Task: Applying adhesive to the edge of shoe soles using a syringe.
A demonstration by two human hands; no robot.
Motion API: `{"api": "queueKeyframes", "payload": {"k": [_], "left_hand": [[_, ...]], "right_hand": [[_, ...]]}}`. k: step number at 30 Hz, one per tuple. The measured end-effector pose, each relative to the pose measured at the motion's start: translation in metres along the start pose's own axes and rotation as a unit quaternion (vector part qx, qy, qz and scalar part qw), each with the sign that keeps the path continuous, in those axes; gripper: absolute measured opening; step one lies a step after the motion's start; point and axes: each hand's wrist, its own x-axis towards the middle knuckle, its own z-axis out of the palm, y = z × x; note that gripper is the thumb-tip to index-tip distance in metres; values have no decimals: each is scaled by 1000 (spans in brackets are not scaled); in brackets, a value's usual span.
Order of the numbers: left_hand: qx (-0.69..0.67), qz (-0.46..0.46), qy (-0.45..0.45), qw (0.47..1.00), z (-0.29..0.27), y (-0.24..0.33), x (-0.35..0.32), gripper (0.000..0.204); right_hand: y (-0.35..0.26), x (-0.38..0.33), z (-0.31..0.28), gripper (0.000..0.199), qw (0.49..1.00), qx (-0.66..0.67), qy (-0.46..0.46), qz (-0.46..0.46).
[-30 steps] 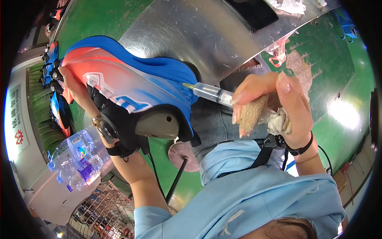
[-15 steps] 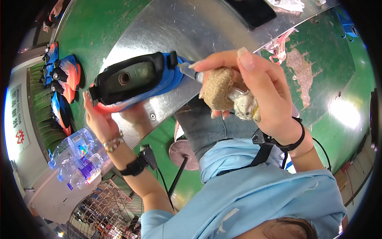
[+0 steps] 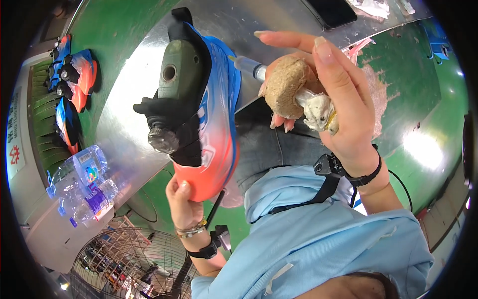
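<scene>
My left hand grips the coral toe of a sports shoe that fades from blue to coral. A dark green shoe last with a round hole fills its opening, and black laces bunch around a clear knob-like piece. Held up at the right, my right hand has its fingers curled around a rough tan rounded block and a stained white wad. A clear syringe pokes out from the same hand toward the shoe; its rear end is hidden. My right index finger stretches out.
A metal-topped table with green areas lies beneath. Several similar shoes stand at its left. Plastic bottles sit on the left edge, above a wire fan cage. A black phone lies at the far side.
My left hand has swung the shoe from lying sideways to toe toward me, raising it and turning its side into view. My right hand has shifted slightly right, still holding its things.
</scene>
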Motion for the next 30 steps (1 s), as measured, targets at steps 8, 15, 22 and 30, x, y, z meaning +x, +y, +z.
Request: {"api": "queueKeyframes", "payload": {"k": [8, 15, 22, 30], "left_hand": [[-56, -46, -114, 991, 27, -27, 4, 50], [-40, -32, -155, 987, 42, -43, 13, 54], [-126, -85, -215, 965, 68, -61, 22, 57], [-311, -160, -323, 879, 127, -77, 51, 69]], "right_hand": [[-6, -14, -3, 53, 1000, -17, -12, 13], [-16, -27, -6, 52, 998, -24, -18, 46], [-29, -47, -9, 51, 997, -45, -19, 67], [-45, -64, -32, 49, 998, -44, -31, -38]]}}
